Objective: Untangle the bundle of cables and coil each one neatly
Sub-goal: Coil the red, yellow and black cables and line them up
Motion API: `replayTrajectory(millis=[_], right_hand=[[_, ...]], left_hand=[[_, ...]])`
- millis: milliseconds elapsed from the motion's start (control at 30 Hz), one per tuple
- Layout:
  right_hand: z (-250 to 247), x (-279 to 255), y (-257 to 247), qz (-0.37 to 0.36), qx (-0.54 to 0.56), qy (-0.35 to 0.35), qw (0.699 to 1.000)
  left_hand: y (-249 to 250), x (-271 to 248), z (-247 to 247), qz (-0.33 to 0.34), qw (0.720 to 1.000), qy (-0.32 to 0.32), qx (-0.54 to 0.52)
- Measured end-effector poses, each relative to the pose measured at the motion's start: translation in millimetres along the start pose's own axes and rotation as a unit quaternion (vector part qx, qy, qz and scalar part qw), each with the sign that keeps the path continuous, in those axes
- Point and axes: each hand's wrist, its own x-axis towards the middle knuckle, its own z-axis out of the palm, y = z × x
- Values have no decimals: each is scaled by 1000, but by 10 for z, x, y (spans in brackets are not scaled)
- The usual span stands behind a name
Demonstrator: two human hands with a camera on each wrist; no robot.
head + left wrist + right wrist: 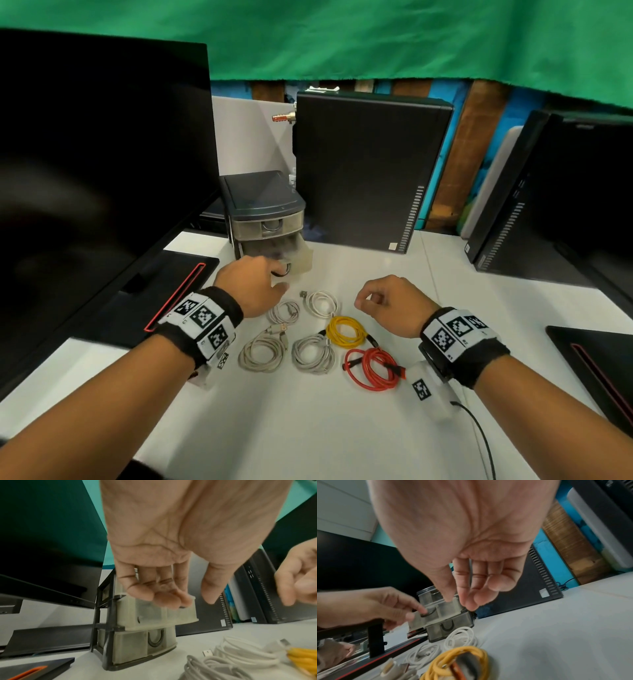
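Observation:
Several coiled cables lie on the white table (342, 428): a white coil (321, 302), a pale coil (283, 311), two grey coils (262, 353) (313, 353), a yellow coil (346, 330) and a red coil (371, 368). My left hand (279, 279) reaches past them to a small drawer unit (265, 202). Its fingers curl on the ring handle (427, 613) of the pulled-out middle drawer (301, 257). My right hand (368, 301) hovers above the white and yellow coils with fingers loosely curled, holding nothing.
A large dark monitor (102, 154) stands at the left, its base (154, 294) beside my left wrist. A black computer tower (370, 164) stands behind the drawer unit and another (565, 205) at the right. A second dark base (599, 359) lies at the right edge.

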Motion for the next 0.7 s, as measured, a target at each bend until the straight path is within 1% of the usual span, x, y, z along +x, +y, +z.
replayTrajectory(millis=[33,67,133,167,233,300,400,500,533,600,700], right_hand=[[43,47,-65,-5,-8,0,1000],[88,101,-138,-9,-20,2,1000],[170,209,-310,-10,-47,10,999],[204,264,-393,-6,-65,12,998],[263,383,-539,2,-108,2,994],[322,498,-630,17,-140,-18,990],[433,627,-662,40,-182,-55,981],[565,660,-650,39,-235,-82,968],[604,660,-654,33,-251,-84,964],[661,673,-678,20,-265,-70,962],[644,706,-740,21,-246,-61,967]], left_hand=[[-24,-12,-27,-2,999,32,-41],[-66,-5,-48,-11,994,78,-75],[-191,34,-61,-51,980,161,-106],[-263,60,-44,-79,976,175,-107],[-389,89,14,-129,972,146,-132],[-465,104,86,-155,957,117,-215],[-504,114,185,-150,931,105,-316],[-483,122,206,-144,906,82,-390],[-485,130,197,-144,903,76,-398],[-497,139,166,-140,906,68,-394],[-523,133,133,-138,907,53,-395]])
